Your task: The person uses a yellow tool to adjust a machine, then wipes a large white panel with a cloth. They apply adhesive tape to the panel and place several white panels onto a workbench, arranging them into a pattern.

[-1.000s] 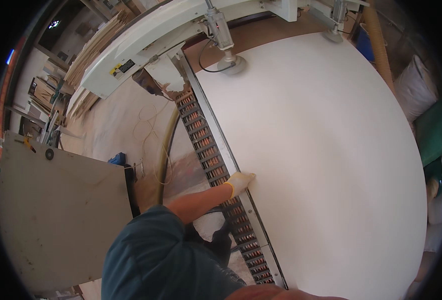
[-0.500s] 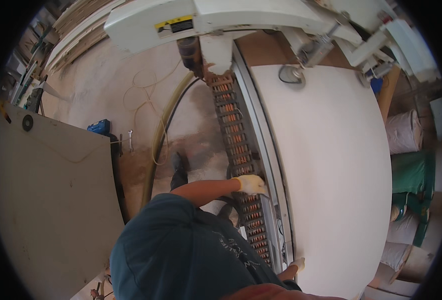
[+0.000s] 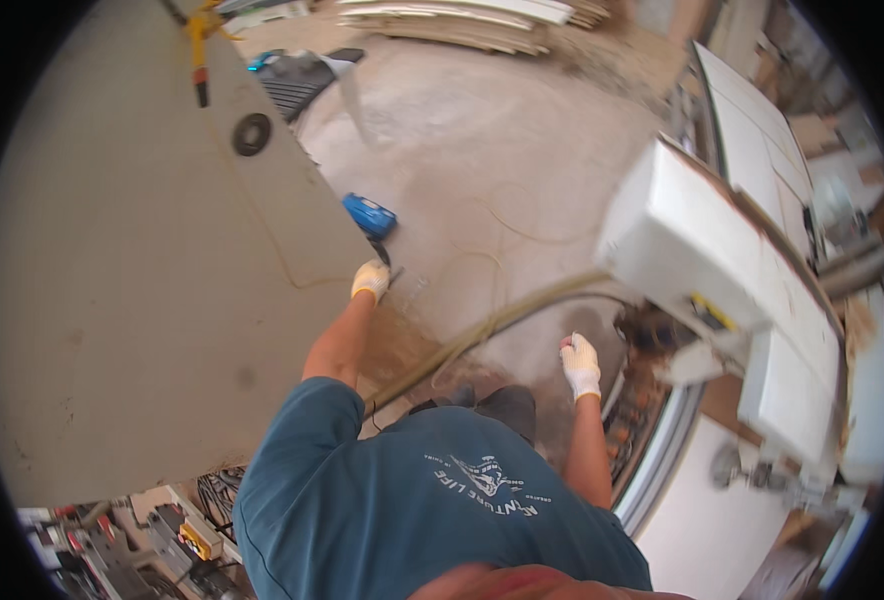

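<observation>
My left hand (image 3: 370,281), in a white-and-yellow knit glove, is at the right edge of a large grey panel (image 3: 152,250). A thin dark tool (image 3: 395,276) shows just beyond its fingers; I cannot tell whether the hand touches it. Blur hides how those fingers are set. My right hand (image 3: 580,364), gloved alike, hangs over the floor beside the machine with its fingers curled. Whatever is inside that hand, if anything, is hidden. A blue case-like object (image 3: 370,215) lies past my left hand, near a faint, blurred wrench (image 3: 419,284) on the floor.
A thick yellowish hose (image 3: 482,325) crosses the floor ahead of my feet. To the right stands a white machine (image 3: 707,240) with a pale bed (image 3: 722,500) and metal rail. Stacked boards (image 3: 452,25) lie at the back. A black ring (image 3: 252,134) sits on the panel.
My view has swung left from the machine's bed toward the grey panel. My left hand has left the rail and reached the panel's edge; my right hand has come off the bed's edge.
</observation>
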Tool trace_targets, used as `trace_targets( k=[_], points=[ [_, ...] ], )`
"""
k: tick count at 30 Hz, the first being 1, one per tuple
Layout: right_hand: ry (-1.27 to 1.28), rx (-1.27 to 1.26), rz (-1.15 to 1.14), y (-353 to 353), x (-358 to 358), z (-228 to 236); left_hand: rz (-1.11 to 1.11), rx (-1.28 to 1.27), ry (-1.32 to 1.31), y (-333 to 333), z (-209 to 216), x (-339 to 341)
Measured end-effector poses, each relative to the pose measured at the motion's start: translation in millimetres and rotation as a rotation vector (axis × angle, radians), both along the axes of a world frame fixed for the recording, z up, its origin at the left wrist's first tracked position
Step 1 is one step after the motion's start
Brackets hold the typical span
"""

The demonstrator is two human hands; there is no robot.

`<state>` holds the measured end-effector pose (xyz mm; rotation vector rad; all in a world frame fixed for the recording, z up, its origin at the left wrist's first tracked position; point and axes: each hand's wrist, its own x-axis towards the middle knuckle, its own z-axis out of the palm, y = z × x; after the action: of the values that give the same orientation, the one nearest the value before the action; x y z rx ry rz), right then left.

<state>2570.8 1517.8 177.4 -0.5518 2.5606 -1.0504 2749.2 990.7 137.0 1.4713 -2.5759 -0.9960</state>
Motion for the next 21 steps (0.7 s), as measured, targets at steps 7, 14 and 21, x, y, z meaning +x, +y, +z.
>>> trace_targets(
  k=[7,14,21],
  points=[
    [0.140,0.328,0.300,-209,-158,-23,0.387,0.441,0.909,-75,173,-121],
    [-0.498,0.644,0.277,-294,-333,-166,0.440,0.723,1.133,-229,245,-305],
    [-0.812,0.279,-0.261,-402,-504,-139,0.869,0.868,1.660,-372,228,-427]
  ],
)
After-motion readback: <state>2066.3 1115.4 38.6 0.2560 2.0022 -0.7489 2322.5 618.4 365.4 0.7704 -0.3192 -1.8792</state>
